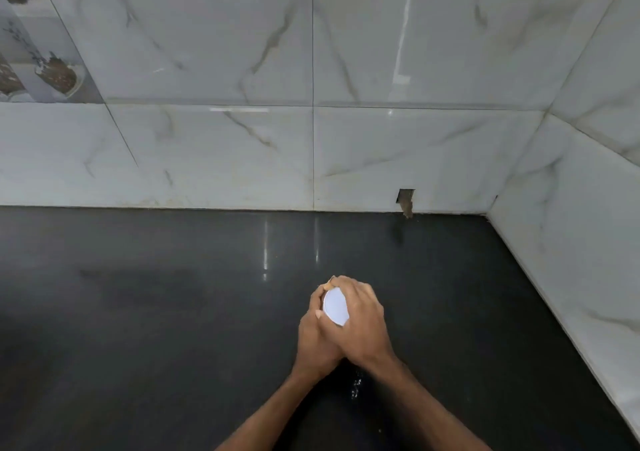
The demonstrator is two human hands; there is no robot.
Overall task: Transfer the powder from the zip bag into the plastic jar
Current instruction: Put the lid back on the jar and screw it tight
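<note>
Low over the glossy black stone counter [145, 312], a little right of centre, two bare hands close tightly round a small plastic jar with a round white lid [335, 307]. The right hand [363, 315] curls over the lid from the right. The left hand [317, 336] grips from the left. The jar's body is hidden between the palms. White marbled wall tiles [221, 152] rise behind.

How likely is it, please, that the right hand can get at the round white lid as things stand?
Very likely yes: the right hand curls round the round white lid, the left hand clasps its other side, and nothing lies between.
</note>
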